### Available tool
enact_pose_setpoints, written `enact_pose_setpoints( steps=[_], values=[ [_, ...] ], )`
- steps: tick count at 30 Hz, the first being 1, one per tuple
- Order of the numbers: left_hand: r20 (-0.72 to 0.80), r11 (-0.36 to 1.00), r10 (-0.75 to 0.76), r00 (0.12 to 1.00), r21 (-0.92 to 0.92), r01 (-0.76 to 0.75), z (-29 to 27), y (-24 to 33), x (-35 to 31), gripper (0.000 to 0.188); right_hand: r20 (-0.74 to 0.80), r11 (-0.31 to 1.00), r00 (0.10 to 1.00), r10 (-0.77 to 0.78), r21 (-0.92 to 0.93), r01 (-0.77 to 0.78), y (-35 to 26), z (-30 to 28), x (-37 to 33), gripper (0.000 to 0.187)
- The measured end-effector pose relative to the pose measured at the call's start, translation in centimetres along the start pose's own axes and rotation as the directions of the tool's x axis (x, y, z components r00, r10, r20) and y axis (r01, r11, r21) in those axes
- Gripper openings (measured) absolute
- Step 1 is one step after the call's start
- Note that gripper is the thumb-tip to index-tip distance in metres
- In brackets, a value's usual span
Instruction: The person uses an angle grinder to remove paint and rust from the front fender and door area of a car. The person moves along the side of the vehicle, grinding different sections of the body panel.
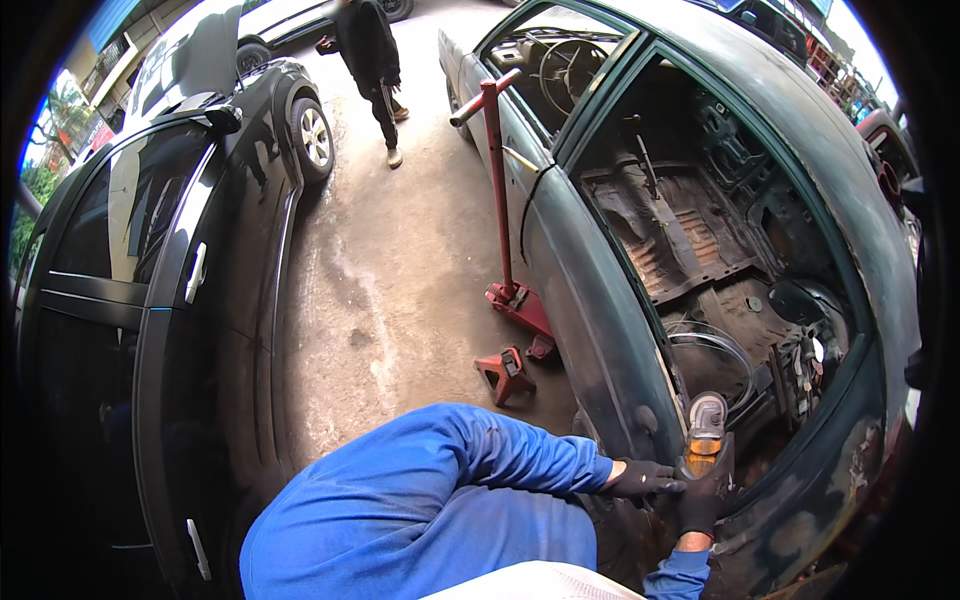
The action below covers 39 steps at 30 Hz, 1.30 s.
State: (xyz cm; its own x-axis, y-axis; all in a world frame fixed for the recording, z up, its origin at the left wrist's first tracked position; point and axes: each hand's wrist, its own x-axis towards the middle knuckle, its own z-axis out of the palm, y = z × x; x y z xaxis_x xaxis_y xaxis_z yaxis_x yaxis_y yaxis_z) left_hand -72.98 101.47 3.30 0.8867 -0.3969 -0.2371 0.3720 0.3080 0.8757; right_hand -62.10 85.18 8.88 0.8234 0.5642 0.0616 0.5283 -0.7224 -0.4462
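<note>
An angle grinder (704, 440) with an orange body and a round disc at its far end is at the rear lower edge of the old car's side window opening. My right hand (706, 500), in a black glove, is wrapped round its near end. From the left, my left hand (642, 479), also gloved in black, meets the tool close to the right hand. Its fingers are bent against the grinder and partly hidden. Under the grinder lies the dull green body (605, 330) of the stripped car.
A red floor jack (525, 312) with an upright handle stands beside the car, near a red jack stand (506, 375). Coiled wire (735, 360) lies inside the bare cabin. A black car (190, 290) is parked on the left. Another person (370, 50) is on the concrete ahead.
</note>
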Motion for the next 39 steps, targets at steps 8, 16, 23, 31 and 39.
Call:
enact_pose_setpoints(
  steps=[8,16,23,31,39],
  values=[
    [0.093,0.986,0.030,0.995,0.163,-0.045,0.6,0.6,-2.7,0.086,-0.041,0.962,0.998,0.049,0.269,-0.036,0.0,-2.0,-3.1,0.106],
    [-0.385,0.942,-0.025,0.922,0.300,0.150,-3.0,-10.7,-11.0,0.069,-0.102,0.894,0.992,-0.079,0.432,0.116,0.9,-3.2,-10.3,0.093],
    [-0.573,0.800,-0.093,0.814,0.444,0.404,-7.6,-24.8,-18.6,0.070,-0.079,0.934,0.996,0.051,0.357,-0.019,1.5,-2.3,-22.3,0.104],
    [-0.713,0.486,-0.345,0.610,0.420,0.766,-15.7,-41.3,-29.7,0.081,-0.157,0.867,0.917,0.368,0.415,-0.277,-4.4,-0.4,-37.9,0.098],
    [-0.625,0.195,-0.667,0.405,0.378,0.905,-15.4,-49.1,-41.5,0.061,-0.284,0.716,0.682,0.674,0.476,-0.510,-8.6,-2.5,-48.4,0.092]
  ],
)
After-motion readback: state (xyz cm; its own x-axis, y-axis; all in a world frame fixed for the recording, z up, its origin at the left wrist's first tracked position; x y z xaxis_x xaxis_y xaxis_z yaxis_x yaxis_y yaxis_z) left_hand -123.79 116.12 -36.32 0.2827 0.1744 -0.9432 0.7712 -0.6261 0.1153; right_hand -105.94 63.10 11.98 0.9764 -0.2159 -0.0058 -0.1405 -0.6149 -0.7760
